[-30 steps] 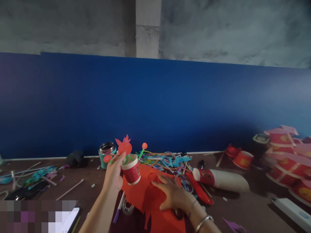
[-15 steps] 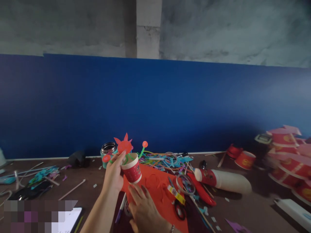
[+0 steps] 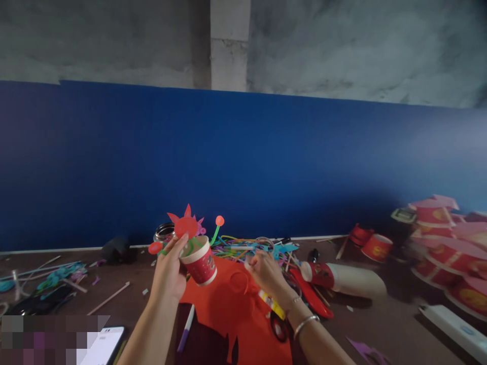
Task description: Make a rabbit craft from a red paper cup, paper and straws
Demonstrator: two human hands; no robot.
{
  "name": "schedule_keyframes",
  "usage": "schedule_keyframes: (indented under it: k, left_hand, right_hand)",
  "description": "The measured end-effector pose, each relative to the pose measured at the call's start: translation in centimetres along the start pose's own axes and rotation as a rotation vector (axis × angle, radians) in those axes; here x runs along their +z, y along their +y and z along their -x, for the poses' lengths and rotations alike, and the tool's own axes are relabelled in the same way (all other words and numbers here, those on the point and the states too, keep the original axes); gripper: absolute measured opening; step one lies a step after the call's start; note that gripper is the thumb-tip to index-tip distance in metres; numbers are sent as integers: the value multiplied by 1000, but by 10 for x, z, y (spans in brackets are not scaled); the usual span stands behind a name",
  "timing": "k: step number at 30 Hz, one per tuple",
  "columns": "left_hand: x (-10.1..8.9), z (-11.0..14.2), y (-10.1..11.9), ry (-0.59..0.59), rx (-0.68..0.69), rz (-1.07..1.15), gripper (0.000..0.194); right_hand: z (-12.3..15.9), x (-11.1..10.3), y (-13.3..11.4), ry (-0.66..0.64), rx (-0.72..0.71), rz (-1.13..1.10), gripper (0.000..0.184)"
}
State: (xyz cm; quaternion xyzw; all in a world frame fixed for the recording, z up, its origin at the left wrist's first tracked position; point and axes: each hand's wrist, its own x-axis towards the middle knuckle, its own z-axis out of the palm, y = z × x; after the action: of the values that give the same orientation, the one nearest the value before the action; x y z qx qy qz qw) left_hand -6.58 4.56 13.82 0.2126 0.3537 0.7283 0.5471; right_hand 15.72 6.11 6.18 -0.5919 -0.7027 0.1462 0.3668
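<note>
My left hand [image 3: 169, 268] is closed on a red-and-white paper cup [image 3: 200, 262], tilted above the orange-red paper sheet. Out of the cup rise green stems with a red paper flower [image 3: 186, 227] and small red discs. A fingertip of that hand presses on the flower. My right hand [image 3: 268, 272], with bracelets on its wrist, is over the sheet [image 3: 228, 301] beside the heap of straws [image 3: 243, 246]. Its fingers are curled together; something pale shows at the fingertips, too small to name. A white-and-purple marker [image 3: 186, 328] lies nearer me.
Scissors [image 3: 279, 327] and a yellow-and-white tube [image 3: 272, 304] are by my right forearm. Farther right lie a long cup roll [image 3: 353, 280], a red cup [image 3: 377, 247] and stacked red cups [image 3: 437, 253]. A phone [image 3: 102, 344] is at the lower left, a metal-rimmed jar [image 3: 164, 231] behind my left hand.
My right hand has lifted from the sheet below the cup and moved right and away from me, its fingers curling. The left hand still holds the cup, shifted slightly left in view.
</note>
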Motion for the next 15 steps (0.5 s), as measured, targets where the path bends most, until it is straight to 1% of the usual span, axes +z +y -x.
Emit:
schedule_keyframes:
  k: [1,2,3,4,5,6,8,9,10,11,12,15]
  left_hand:
    - [1,0,-1,-11,-6,-3,24]
    - [1,0,-2,-15,-9,-3,24]
    - [1,0,-2,-16,-9,0,24]
    - [1,0,-3,-12,-10,3,24]
    - [1,0,-3,-6,-12,5,24]
    - [1,0,-3,1,-14,6,24]
    - [1,-1,-3,11,-15,11,22]
    - [1,-1,-3,13,-11,16,22]
    - [1,-1,-3,14,-4,22,22]
    - [1,-1,-3,11,4,25,21]
    - [1,-1,-2,5,11,23,21]
    - [2,0,-1,-3,21,12,20]
  right_hand:
    - [-1,3,4,26,30,42,15]
    - [1,6,5,39,49,87,15]
    - [6,10,3,39,50,132,23]
    - [12,14,-2,6,17,210,32]
    - [20,19,-10,-59,-43,252,38]
    - [29,23,-19,-149,-137,246,45]
    - [47,32,-36,-409,-391,171,62]
    - [56,36,-42,-498,-477,148,66]
    - [63,41,-46,-575,-536,139,65]
    - [69,46,-47,-650,-574,146,58]
    - [74,52,-45,-687,-579,165,50]
    - [83,65,-36,-702,-529,234,29]
